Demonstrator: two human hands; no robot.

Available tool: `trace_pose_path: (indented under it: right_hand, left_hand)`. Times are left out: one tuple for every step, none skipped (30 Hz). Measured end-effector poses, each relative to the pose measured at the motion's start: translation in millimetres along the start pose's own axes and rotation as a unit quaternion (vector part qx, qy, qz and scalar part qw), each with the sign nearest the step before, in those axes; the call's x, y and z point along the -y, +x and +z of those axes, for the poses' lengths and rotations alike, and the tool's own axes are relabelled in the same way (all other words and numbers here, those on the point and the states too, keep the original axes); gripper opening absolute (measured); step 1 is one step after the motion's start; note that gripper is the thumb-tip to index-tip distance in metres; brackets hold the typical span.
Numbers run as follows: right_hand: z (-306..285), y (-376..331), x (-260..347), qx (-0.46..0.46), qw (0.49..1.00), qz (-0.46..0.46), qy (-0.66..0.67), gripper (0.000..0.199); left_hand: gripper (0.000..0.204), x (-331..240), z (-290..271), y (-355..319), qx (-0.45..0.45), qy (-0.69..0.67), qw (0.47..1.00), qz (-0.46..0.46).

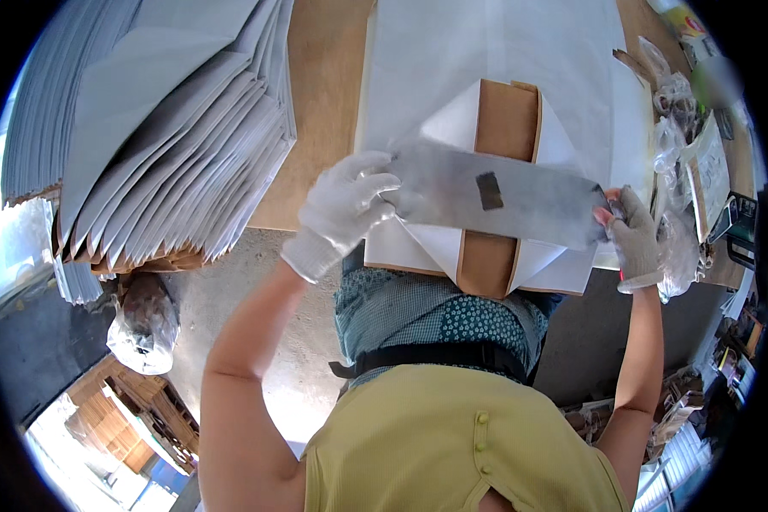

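A long grey flat plate with a small dark patch on it spans between my hands. My left hand, in a white glove, is closed on its left end. At the other end, my right hand grips the plate's right edge; bare fingertips show out of its glove. Beneath the plate lies a white sheet with folded, slanting edges. A brown paper strip runs down its middle, and the plate crosses over it. Whether plate and paper touch is hard to see.
A tall fanned stack of white paper sheets stands at the left on the wooden table. Flat white sheets lie under the folded piece. Crumpled clear plastic clutters the right side. A plastic bag hangs below the stack.
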State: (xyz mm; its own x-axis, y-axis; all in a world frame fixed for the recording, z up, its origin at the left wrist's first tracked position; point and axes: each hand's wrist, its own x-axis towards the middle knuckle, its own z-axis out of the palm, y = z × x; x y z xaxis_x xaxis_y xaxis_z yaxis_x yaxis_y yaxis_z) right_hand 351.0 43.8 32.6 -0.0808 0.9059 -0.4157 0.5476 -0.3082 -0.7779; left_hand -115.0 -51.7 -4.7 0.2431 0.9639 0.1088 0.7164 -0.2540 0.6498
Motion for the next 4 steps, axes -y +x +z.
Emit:
trace_pose_path:
  right_hand:
    - [4, 4, 3, 0.000, 1.000, 0.000, -0.029, 0.029]
    - [7, 8, 5, 0.002, 0.998, -0.001, -0.059, 0.031]
    - [9, 14, 5, 0.002, 0.996, -0.001, -0.089, 0.033]
    - [4, 22, -5, -0.013, 0.986, -0.033, -0.166, 0.035]
  left_hand:
    - [0.060, 7, -4, 1, 0.035, 0.007, 0.999, 0.003]
    - [0.059, 13, -8, 4, 0.063, 0.017, 0.998, 0.025]
    - [0.057, 19, -13, 8, 0.091, 0.025, 0.994, 0.049]
    - [0.056, 24, -18, 13, 0.119, 0.033, 0.990, 0.072]
